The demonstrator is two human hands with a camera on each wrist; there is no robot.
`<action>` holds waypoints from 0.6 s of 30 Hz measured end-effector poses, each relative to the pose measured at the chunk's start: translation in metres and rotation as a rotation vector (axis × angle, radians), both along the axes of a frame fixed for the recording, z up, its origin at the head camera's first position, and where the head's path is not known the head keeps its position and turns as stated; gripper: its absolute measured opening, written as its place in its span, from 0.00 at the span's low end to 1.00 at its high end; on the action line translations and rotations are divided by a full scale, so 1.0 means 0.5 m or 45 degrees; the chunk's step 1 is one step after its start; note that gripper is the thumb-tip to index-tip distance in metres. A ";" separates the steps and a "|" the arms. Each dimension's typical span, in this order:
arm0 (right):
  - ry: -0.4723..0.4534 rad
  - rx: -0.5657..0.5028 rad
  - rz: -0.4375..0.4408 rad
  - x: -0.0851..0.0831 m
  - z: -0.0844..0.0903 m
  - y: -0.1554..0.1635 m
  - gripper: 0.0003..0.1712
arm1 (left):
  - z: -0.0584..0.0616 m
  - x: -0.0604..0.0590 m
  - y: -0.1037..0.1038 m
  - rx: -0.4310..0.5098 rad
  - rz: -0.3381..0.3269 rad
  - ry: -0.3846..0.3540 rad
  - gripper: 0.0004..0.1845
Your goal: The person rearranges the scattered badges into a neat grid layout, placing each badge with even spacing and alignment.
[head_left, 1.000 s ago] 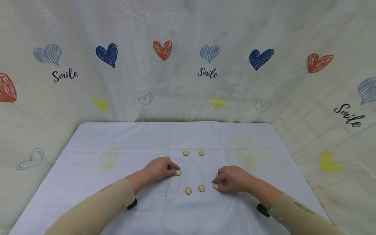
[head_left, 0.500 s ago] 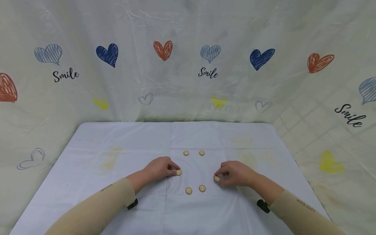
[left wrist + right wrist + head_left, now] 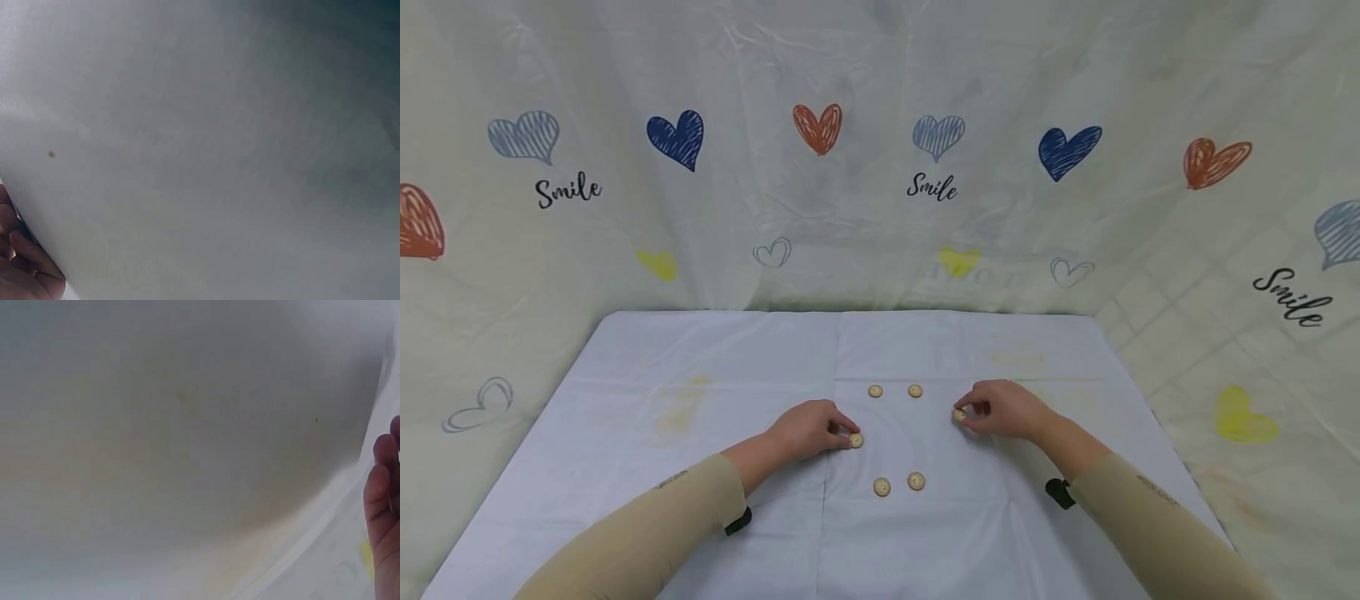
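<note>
Several round, pale wooden buttons are in the head view. My left hand (image 3: pixel 808 429) pinches one button (image 3: pixel 857 440) between thumb and fingertip, close to the white cloth. At the right, my right hand (image 3: pixel 1006 407) pinches another button (image 3: pixel 959 414) by its edge. Two more lie flat behind them, a far left button (image 3: pixel 876 391) and a far right button (image 3: pixel 915 390). Nearer the front lie a left button (image 3: pixel 882 487) and a right button (image 3: pixel 916 481). Only curled fingers (image 3: pixel 37 262) show at the left wrist view's corner; in the right wrist view, fingers (image 3: pixel 378 494) appear at the edge.
A white, creased cloth (image 3: pixel 700 358) with faint yellowish stains covers the table. Behind it hangs a pale sheet (image 3: pixel 865 50) printed with hearts and the word "Smile". A dark wrist camera (image 3: pixel 1060 493) is on the right wrist, another dark camera (image 3: pixel 738 522) on the left.
My right hand has carried its button away from me, from the front row's right end to nearly the back row's level. The left hand stays in place with its button.
</note>
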State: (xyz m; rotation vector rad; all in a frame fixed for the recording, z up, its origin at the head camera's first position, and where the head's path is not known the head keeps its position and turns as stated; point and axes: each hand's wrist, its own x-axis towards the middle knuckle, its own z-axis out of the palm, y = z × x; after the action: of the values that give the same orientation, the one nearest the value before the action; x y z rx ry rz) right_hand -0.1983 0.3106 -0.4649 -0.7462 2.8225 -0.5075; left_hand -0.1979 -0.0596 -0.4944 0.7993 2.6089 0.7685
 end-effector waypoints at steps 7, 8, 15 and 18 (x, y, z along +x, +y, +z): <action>-0.068 0.017 -0.110 -0.046 0.000 -0.006 0.12 | 0.006 0.004 0.000 0.014 0.006 0.000 0.10; -0.074 0.024 -0.121 -0.052 -0.001 -0.008 0.12 | 0.007 0.004 0.000 0.014 0.010 -0.001 0.10; -0.061 0.079 -0.113 -0.080 -0.006 -0.010 0.13 | 0.003 0.000 -0.001 0.021 0.002 -0.002 0.11; -0.056 0.109 -0.115 -0.087 -0.014 -0.011 0.13 | -0.002 -0.002 -0.001 0.013 -0.001 -0.003 0.11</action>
State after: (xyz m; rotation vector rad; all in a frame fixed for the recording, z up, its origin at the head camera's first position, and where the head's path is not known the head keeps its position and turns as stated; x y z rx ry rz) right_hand -0.2417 0.3051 -0.4717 -0.5871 2.8268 -0.4084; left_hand -0.1989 -0.0603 -0.4954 0.8013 2.6044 0.7833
